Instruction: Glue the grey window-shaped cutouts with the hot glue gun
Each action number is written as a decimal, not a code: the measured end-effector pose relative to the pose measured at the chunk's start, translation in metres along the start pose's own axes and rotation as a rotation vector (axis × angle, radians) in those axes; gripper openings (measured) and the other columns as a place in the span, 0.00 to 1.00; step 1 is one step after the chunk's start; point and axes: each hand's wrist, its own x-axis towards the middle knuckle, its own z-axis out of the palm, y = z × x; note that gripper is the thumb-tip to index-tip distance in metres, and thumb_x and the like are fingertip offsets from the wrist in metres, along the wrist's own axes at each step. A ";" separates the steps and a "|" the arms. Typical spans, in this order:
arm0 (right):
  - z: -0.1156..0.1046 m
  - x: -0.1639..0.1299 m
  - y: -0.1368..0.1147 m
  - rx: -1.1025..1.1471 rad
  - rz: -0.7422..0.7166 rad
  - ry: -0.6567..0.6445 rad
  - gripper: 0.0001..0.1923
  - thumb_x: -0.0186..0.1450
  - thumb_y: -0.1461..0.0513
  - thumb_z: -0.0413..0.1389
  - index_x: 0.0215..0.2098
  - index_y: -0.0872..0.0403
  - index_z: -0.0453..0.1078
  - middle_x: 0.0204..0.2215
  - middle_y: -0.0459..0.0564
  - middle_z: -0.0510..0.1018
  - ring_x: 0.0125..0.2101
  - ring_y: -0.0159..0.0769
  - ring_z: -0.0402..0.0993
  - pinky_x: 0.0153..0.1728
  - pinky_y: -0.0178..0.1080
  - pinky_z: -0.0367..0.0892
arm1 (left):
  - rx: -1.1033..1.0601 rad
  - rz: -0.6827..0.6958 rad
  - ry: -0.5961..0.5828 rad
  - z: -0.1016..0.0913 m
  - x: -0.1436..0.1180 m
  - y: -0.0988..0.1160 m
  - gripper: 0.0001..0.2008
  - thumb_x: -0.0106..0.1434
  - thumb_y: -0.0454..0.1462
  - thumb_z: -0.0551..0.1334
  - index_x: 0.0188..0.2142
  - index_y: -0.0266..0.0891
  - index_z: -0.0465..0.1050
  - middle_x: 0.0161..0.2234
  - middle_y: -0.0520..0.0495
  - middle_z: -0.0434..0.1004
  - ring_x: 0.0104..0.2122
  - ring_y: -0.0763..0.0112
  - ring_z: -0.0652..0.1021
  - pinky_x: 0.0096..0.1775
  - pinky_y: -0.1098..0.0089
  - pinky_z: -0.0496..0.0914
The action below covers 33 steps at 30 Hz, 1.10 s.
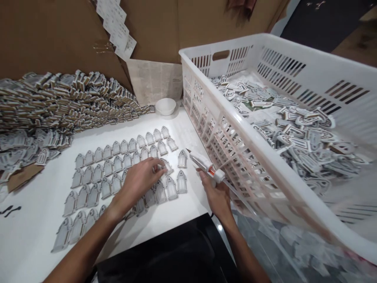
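Left hand flat, fingers spread, pressing on arch-shaped cutouts laid in rows on white table. Right hand gripping glue applicator, nozzle pointing toward the rows. White plastic basket of loose cutouts just right; stacked cutout pile and small white bowl behind.

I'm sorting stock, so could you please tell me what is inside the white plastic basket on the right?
The white plastic basket holds a loose heap of arch-shaped cutouts, spread across its floor. Whatever lies beneath the heap is covered, and the basket's near part is blurred.
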 end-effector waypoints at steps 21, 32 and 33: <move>0.000 0.002 0.014 -0.114 0.036 0.001 0.37 0.71 0.34 0.50 0.60 0.48 0.82 0.60 0.56 0.83 0.65 0.60 0.73 0.66 0.56 0.66 | -0.349 -0.025 -0.081 0.036 0.055 0.043 0.15 0.70 0.47 0.70 0.46 0.38 0.77 0.44 0.47 0.82 0.42 0.62 0.82 0.47 0.57 0.77; 0.002 0.001 0.004 -0.085 -0.070 -0.066 0.29 0.71 0.38 0.56 0.54 0.47 0.84 0.51 0.58 0.87 0.58 0.58 0.81 0.60 0.54 0.73 | -0.945 -0.097 0.007 0.037 0.027 0.022 0.24 0.62 0.59 0.69 0.40 0.42 0.71 0.36 0.50 0.78 0.31 0.63 0.85 0.38 0.63 0.78; 0.002 0.002 0.003 -0.076 -0.082 -0.086 0.31 0.70 0.37 0.56 0.53 0.48 0.85 0.50 0.58 0.88 0.58 0.58 0.81 0.60 0.53 0.73 | -0.981 -0.100 0.009 0.037 0.024 0.021 0.27 0.60 0.60 0.70 0.40 0.42 0.71 0.37 0.49 0.78 0.31 0.63 0.86 0.39 0.62 0.79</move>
